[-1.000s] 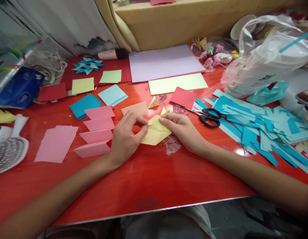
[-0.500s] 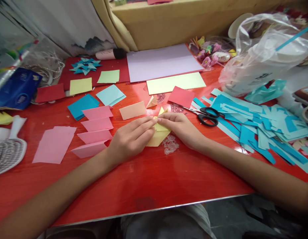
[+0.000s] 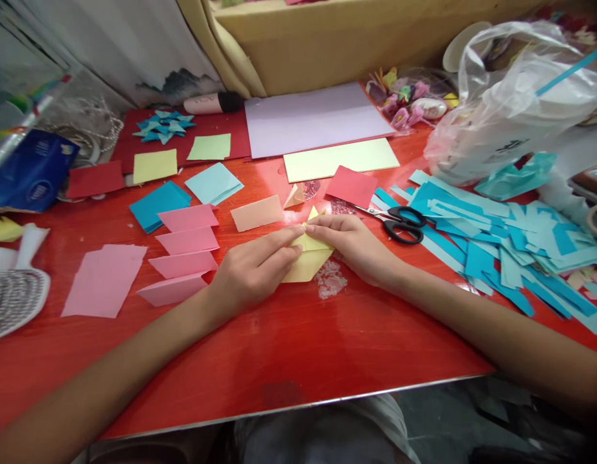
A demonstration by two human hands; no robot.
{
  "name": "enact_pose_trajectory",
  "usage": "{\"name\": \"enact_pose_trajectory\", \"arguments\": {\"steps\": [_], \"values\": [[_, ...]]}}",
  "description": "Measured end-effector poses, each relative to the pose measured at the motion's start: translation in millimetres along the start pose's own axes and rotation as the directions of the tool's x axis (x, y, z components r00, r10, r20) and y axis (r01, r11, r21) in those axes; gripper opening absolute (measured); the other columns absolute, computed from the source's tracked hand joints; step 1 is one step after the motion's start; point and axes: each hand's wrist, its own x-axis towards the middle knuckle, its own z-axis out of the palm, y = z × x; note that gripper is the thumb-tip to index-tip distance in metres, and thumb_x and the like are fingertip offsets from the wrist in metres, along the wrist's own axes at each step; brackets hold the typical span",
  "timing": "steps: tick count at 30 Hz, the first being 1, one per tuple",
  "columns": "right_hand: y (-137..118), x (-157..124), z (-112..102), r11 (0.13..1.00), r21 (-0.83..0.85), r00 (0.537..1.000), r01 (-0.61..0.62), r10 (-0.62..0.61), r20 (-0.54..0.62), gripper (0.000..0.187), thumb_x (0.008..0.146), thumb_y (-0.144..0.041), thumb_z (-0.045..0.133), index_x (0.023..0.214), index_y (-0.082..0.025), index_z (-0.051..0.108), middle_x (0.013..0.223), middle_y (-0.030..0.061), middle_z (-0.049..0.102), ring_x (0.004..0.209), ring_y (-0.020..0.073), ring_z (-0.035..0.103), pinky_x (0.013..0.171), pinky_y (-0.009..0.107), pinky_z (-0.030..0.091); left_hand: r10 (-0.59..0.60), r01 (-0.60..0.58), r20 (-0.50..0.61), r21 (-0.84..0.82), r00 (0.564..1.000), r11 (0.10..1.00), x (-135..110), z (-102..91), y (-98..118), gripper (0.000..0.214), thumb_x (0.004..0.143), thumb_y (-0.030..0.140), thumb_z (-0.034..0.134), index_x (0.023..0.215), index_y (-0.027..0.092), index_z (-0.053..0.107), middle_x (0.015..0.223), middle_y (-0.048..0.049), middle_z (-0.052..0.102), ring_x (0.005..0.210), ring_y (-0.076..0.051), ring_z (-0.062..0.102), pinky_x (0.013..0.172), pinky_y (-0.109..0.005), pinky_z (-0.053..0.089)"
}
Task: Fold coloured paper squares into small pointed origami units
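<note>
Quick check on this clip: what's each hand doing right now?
Left hand: closed, fingers on the yellow folded paper.
Right hand: closed, pinching the same paper between thumb and fingers.

a glossy red table (image 3: 221, 380) fills most of the view, its surface faintly streaked, its near edge trimmed with a thin pale strip (image 3: 327, 402). behind it, toward the left, hangs a whitish curtain (image 3: 119, 32) with a grey mountain pattern (image 3: 180, 84), beside gathered tan cloth (image 3: 221, 45). a tan panel (image 3: 327, 48) runs along the back. light glints off the tabletop; the floor (image 3: 436, 419) looks dark grey.
</note>
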Motion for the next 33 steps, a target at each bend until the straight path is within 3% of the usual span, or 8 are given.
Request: {"name": "enact_pose_trajectory", "arguments": {"steps": [18,25,33], "values": [[1.6,2.5,-3.4,0.999,-0.052,0.999,0.015,-0.014,0.029,0.021,0.077,-0.035,0.064,0.081,-0.015,0.066,0.073,0.0013,0.066,0.067,0.0109,0.059,0.062,0.024,0.045,-0.065,0.067,0.048,-0.030,0.997,0.997,-3.4,1.6,-1.3,0.012,0.083,0.014,0.054,0.093,0.018,0.058,0.113,-0.0081,0.065,0.093,-0.015,0.066,0.075,-0.024,0.055],[1.2,2.0,-2.7,1.000,0.023,0.999,-0.020,0.019,0.026,0.016,0.076,-0.031,0.065,0.079,-0.016,0.067,0.072,0.0008,0.065,0.066,0.0106,0.060,0.063,0.024,0.045,-0.112,0.115,0.064,-0.059,0.992,0.992,-3.0,1.9,-0.4,0.015,0.082,0.013,0.052,0.095,0.018,0.057,0.117,-0.0073,0.063,0.096,-0.017,0.065,0.078,-0.026,0.055],[0.4,1.8,-1.7,1.000,-0.030,1.000,0.010,-0.009,0.025,0.019,0.075,-0.033,0.066,0.080,-0.015,0.066,0.073,0.0012,0.066,0.067,0.0116,0.060,0.064,0.025,0.045,-0.181,0.190,0.065,-0.165,0.981,0.968,1.7,1.2,0.2,0.013,0.083,0.012,0.051,0.092,0.018,0.058,0.114,-0.0069,0.062,0.102,-0.015,0.061,0.086,-0.028,0.052]]}}
